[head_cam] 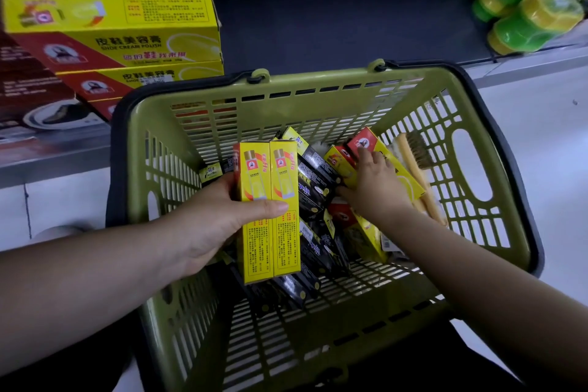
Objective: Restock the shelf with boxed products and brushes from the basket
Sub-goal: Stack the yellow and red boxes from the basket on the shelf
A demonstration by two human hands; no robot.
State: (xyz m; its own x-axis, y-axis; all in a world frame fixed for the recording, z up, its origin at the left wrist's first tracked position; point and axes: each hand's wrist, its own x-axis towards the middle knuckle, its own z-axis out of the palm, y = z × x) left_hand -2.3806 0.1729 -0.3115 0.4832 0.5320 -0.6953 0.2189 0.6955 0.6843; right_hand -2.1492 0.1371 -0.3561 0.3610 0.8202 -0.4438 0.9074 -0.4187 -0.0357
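Overhead, the left hand [203, 226] clamps two yellow boxes [270, 210] side by side above the green basket [318, 111], toward its left wall. The right hand [375, 181] lies on a red-and-yellow box [405, 180] at the far right, just beside a brush [416, 153]; whether it grips cannot be told.

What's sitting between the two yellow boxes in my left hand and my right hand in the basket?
Black boxes lie between the yellow boxes and the right hand, piled on the floor of the basket; the head view shows it.
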